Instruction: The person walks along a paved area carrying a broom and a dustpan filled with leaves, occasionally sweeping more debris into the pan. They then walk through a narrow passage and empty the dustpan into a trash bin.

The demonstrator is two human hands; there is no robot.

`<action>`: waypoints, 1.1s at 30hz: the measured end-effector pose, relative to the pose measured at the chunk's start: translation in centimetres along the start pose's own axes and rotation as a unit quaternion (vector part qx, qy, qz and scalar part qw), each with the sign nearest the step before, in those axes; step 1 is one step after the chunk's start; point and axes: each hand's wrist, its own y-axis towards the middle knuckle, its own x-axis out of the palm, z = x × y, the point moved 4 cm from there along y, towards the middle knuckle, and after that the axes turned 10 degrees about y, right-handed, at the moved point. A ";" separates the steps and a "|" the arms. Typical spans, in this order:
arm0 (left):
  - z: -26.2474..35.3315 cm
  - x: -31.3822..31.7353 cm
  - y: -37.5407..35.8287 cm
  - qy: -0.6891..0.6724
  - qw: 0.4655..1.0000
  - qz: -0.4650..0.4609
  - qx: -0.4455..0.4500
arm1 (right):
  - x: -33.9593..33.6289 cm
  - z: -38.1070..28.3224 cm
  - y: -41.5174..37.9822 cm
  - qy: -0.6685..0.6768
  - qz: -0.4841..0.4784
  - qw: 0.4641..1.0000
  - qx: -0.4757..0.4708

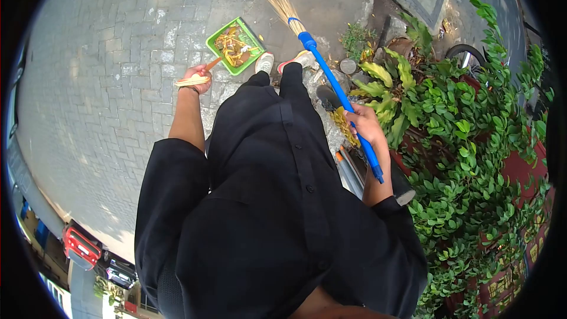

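My right hand (pixel 367 123) is closed around the blue shaft of a broom (pixel 333 80). Its straw bristles (pixel 282 6) point away from me, fanned over the pavement beyond my right shoe. My left hand (pixel 199 78), out to the left, has its fingers closed around a brown, stick-like handle (pixel 213 64) that runs to the near edge of a green dustpan (pixel 237 71). A pale yellow strip (pixel 192 82) shows at that hand's wrist side. Yellow and brown dry leaves (pixel 234 46) lie in the pan, just ahead of my left shoe (pixel 264 62).
Leafy green shrubs (pixel 460 136) and a yellow-green plant (pixel 387 77) crowd my right side. Grey paving (pixel 106 82) spreads out on the left. A wheel (pixel 466 56) stands behind the plants, and a red car (pixel 82 247) is at the lower left.
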 end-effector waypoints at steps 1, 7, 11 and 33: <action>0.0 -0.3 0.4 -0.004 1.000 -0.005 0.000 | -0.9 0.0 1.4 -0.076 0.024 0.997 -0.019; -0.5 -0.3 0.4 -0.045 0.999 0.010 0.012 | -0.3 1.3 8.4 -0.272 0.099 0.954 -0.080; -0.1 -0.4 0.9 -0.055 0.998 0.001 0.018 | 3.9 2.3 4.8 -0.255 -0.008 0.967 -0.028; -4.3 8.9 -2.9 0.193 0.980 -0.042 -0.001 | -6.8 3.1 -1.8 0.030 0.133 0.991 -0.005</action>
